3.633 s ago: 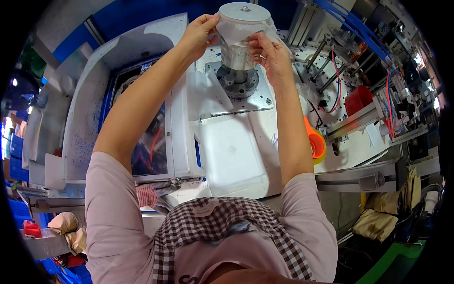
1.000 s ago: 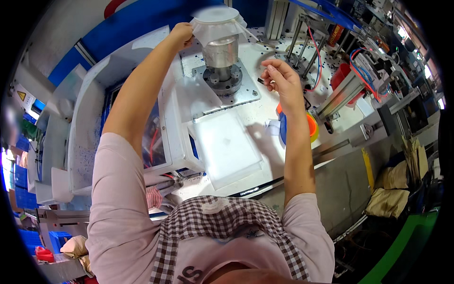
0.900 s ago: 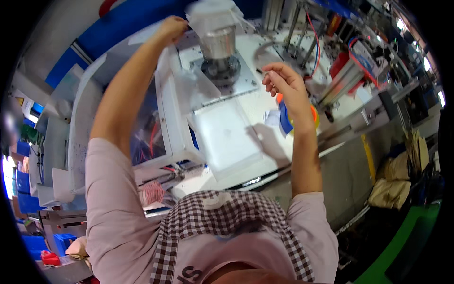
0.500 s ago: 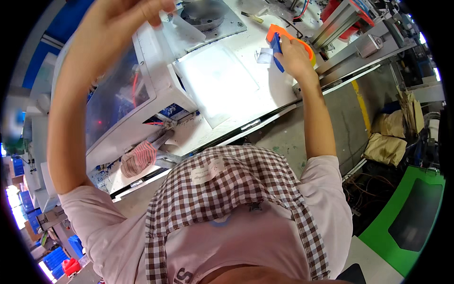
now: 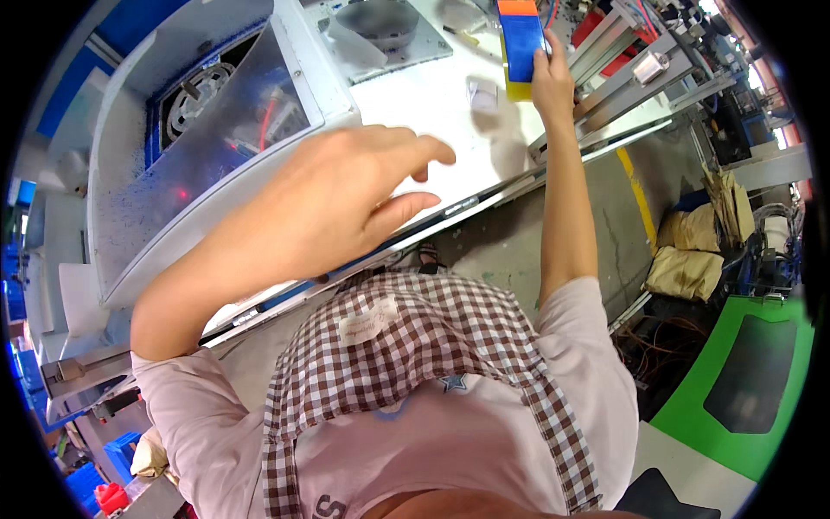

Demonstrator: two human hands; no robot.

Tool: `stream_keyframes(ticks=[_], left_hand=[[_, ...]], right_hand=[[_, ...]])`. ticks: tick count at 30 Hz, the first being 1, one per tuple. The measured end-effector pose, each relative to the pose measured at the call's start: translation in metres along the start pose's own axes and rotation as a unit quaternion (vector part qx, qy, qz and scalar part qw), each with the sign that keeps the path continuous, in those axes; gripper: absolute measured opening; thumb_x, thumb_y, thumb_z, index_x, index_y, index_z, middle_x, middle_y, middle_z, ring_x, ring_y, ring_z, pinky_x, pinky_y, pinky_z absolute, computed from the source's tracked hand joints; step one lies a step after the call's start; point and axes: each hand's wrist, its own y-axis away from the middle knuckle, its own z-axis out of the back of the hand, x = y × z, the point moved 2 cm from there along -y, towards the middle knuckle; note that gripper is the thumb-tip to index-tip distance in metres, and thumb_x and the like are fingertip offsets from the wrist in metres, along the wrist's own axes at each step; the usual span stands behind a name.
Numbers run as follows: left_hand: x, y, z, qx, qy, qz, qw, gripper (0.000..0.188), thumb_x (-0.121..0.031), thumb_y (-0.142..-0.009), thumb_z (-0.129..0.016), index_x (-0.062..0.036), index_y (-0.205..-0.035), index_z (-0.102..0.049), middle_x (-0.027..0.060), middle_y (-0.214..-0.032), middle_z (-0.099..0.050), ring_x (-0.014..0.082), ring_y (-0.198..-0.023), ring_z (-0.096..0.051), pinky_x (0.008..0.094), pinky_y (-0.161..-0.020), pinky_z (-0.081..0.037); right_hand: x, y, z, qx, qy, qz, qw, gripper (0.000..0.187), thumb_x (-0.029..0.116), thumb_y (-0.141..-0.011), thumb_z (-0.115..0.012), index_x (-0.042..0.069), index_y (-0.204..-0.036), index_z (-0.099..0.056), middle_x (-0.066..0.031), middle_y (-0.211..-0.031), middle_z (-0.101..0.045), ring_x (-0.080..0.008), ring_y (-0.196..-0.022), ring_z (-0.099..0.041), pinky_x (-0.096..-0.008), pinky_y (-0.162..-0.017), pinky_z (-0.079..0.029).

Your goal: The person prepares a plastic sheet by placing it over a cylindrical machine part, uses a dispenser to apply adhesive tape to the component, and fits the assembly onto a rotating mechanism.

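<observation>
Blue, orange and yellow plastic marks what looks like a hand-held tape dispenser (image 5: pixel 521 50), gripped in the worker's right hand (image 5: pixel 554 82) at the far right of a white tabletop (image 5: pixel 478 163), its orange end cut off by the upper edge of view. The thumb lies against the blue side and the fingers curl round the right edge; with the hold so near that edge, the dispenser could twist or slip if knocked. Whether any tape end is free cannot be told.

Just left of and below it lies a small, pale, see-through square (image 5: pixel 482 95), light enough, by its look, to be dragged or caught by a low sweep. Close on the right stands a metal frame (image 5: pixel 596 108), where knuckles or the dispenser's corner could strike if the wrist swings outward.

The left hand (image 5: pixel 350 177) hangs over the front of the tabletop, fingers loosely bent, thumb apart, nothing visible in its grasp. It blocks part of the surface behind, so a careless reach could brush something unseen.

Farther back, a translucent sheet (image 5: pixel 357 45) overlaps a bolted metal plate (image 5: pixel 424 45) and could snag on a passing sleeve. At left, blue specks dot a white machine housing (image 5: pixel 117 208); loose grit could spoil any adhesive touching it.
</observation>
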Motion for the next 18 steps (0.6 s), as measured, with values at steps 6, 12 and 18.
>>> stream_keyframes(ticks=[6, 12, 18], left_hand=[[0.052, -0.020, 0.014, -0.121, 0.276, 0.176, 0.937, 0.042, -0.040, -0.095, -0.045, -0.0038, -0.115, -0.053, 0.0051, -0.099, -0.062, 0.0104, -0.088, -0.057, 0.0236, -0.072, -0.045], [0.044, -0.041, -0.003, -0.044, 0.486, 0.268, 0.830, 0.051, -0.054, -0.090, -0.049, -0.0074, -0.107, -0.058, -0.0001, -0.091, -0.061, 0.0080, -0.083, -0.058, 0.0210, -0.068, -0.046], [0.022, -0.062, -0.024, -0.047, 0.443, 0.260, 0.857, 0.035, -0.047, -0.090, -0.054, -0.0127, -0.098, -0.059, -0.0067, -0.083, -0.059, 0.0013, -0.074, -0.054, 0.0204, -0.066, -0.046]], right_hand=[[0.089, 0.048, 0.037, 0.085, -0.522, -0.066, 0.846, 0.039, 0.025, -0.095, -0.045, 0.000, -0.125, -0.049, -0.0120, -0.116, -0.056, -0.0149, -0.101, -0.056, -0.0256, -0.087, -0.046], [0.095, 0.085, 0.072, 0.183, -0.505, -0.026, 0.843, 0.048, 0.029, -0.092, -0.055, -0.001, -0.128, -0.045, -0.0055, -0.094, -0.060, -0.0075, -0.081, -0.057, -0.0196, -0.070, -0.047], [0.073, 0.095, 0.093, 0.237, -0.513, -0.034, 0.825, 0.065, 0.041, -0.083, -0.066, -0.002, -0.127, -0.045, -0.0041, -0.088, -0.059, -0.0063, -0.076, -0.054, -0.0175, -0.066, -0.043]])
